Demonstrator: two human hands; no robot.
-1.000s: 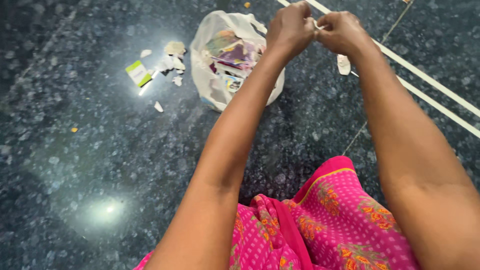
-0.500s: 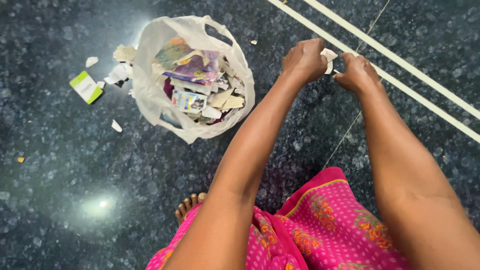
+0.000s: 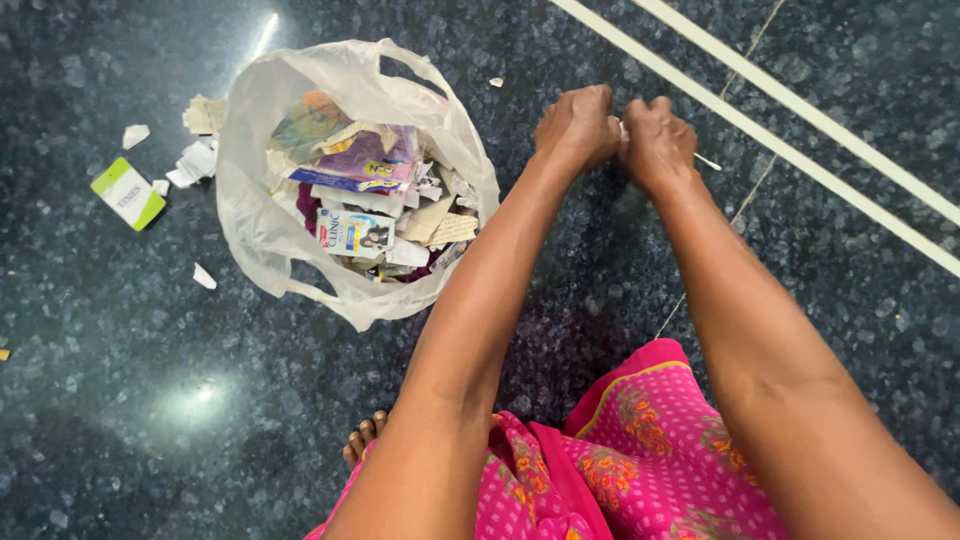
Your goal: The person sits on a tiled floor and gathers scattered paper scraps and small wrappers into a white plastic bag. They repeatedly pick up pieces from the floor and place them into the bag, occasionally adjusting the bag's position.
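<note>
head view | left hand (image 3: 577, 125) and right hand (image 3: 655, 140) pressed knuckle to knuckle, fingers curled, together pinching a small white paper scrap (image 3: 623, 130) above the dark floor (image 3: 150, 400) | white plastic bag (image 3: 255, 215) of paper waste just left of hands | green-white card (image 3: 127, 192) near floor's left edge

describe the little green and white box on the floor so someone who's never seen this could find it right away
Start at the white plastic carrier bag stuffed with paper scraps on the dark speckled stone floor. Look to the far side of it from the hands, past the torn white paper bits. The small flat green and white cardboard box lies there, the only green, whole item among them.
</note>
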